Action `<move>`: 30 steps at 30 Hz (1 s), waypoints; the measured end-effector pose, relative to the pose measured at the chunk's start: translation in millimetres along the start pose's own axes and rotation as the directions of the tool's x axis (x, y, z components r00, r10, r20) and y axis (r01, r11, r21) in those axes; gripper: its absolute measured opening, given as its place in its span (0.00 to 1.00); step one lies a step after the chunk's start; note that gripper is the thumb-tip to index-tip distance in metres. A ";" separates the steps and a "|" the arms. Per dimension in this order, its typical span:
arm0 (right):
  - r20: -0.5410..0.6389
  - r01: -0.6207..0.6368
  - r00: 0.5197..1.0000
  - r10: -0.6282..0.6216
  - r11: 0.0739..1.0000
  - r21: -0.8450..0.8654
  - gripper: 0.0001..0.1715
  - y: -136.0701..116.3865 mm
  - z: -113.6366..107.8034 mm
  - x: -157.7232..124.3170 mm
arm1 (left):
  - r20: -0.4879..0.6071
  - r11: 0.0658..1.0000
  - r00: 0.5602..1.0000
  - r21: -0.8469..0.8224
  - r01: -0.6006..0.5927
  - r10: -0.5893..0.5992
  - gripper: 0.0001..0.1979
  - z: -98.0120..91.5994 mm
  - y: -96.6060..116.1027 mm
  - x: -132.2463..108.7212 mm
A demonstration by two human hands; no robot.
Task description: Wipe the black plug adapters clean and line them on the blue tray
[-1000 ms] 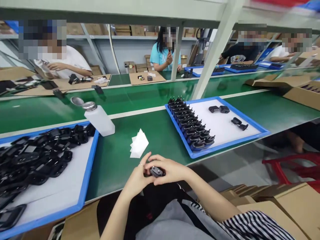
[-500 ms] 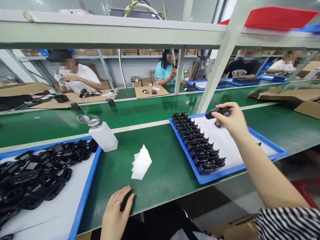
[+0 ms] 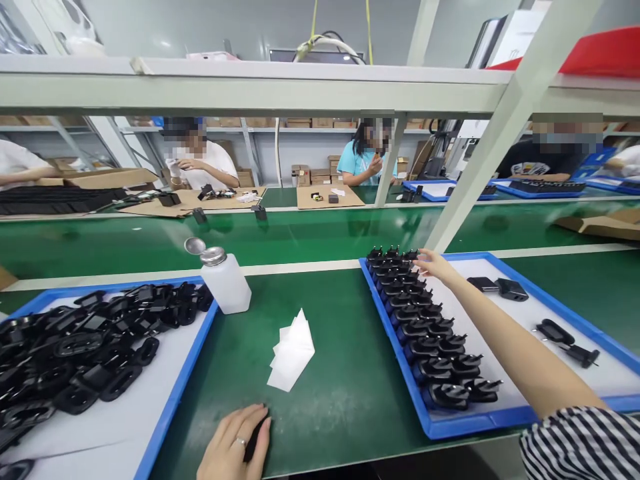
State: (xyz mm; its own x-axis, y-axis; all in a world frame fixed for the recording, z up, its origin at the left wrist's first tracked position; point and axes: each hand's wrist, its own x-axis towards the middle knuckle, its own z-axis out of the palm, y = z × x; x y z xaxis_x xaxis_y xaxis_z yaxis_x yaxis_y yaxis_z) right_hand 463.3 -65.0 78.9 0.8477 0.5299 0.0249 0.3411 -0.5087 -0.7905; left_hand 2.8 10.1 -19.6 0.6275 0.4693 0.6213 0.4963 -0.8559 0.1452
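At the far end of the rows in the right tray, my right hand (image 3: 433, 265) has its fingers closed on a black plug adapter (image 3: 410, 256), partly hidden behind other adapters. Beside it, black plug adapters (image 3: 417, 327) stand in close rows with their pins up. My left hand (image 3: 235, 443) rests at the front of the green bench, fingers curled. A dark shape shows between its thumb and fingers; I cannot make out what it is. Folded white wipes (image 3: 293, 353) lie just beyond the left hand.
A blue-rimmed tray (image 3: 190, 363) on the left holds a heap of black plastic parts (image 3: 95, 340). A white pump bottle (image 3: 227, 283) stands by its corner. Several loose black parts (image 3: 513, 289) lie in the right tray (image 3: 480, 421). A slanted post (image 3: 493, 153) rises behind; people sit opposite.
My right hand has moved from above the right tray to the far end of the adapter rows, bringing the black adapter down there. The view has swung left; my left hand stays near the bench's front edge.
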 end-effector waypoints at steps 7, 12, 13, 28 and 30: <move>-0.020 0.024 0.999 -0.030 0.959 -0.282 0.05 14.0 10.1 5.2 | -0.012 0.999 0.999 0.035 -0.035 0.035 0.08 3.1 -3.4 -1.2; 0.011 0.077 0.997 -0.080 0.891 -0.447 0.06 9.9 9.5 10.1 | -0.004 0.999 1.000 0.053 -0.002 0.002 0.08 2.4 -0.2 -1.3; 0.020 0.089 0.996 -0.091 0.874 -0.478 0.06 8.6 8.2 11.3 | -0.002 0.998 1.000 0.057 0.013 -0.013 0.08 2.0 0.9 -1.1; -0.014 0.028 0.999 -0.051 0.730 -0.683 0.16 13.7 -43.2 7.2 | 0.000 1.000 1.000 0.027 0.012 -0.012 0.10 1.3 2.0 -1.7; -0.106 -0.045 0.994 -0.034 0.745 -0.665 0.15 28.7 -71.6 5.1 | -0.001 1.000 1.000 0.021 0.013 -0.013 0.10 1.8 1.4 -2.1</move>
State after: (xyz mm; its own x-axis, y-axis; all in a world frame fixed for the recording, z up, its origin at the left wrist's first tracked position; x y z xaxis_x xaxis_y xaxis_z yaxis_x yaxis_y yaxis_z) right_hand 506.5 -125.4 100.1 0.8739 0.4720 0.1166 0.4860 -0.8546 -0.1830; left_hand 3.2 8.3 -22.1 0.6201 0.4804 0.6202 0.5169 -0.8449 0.1376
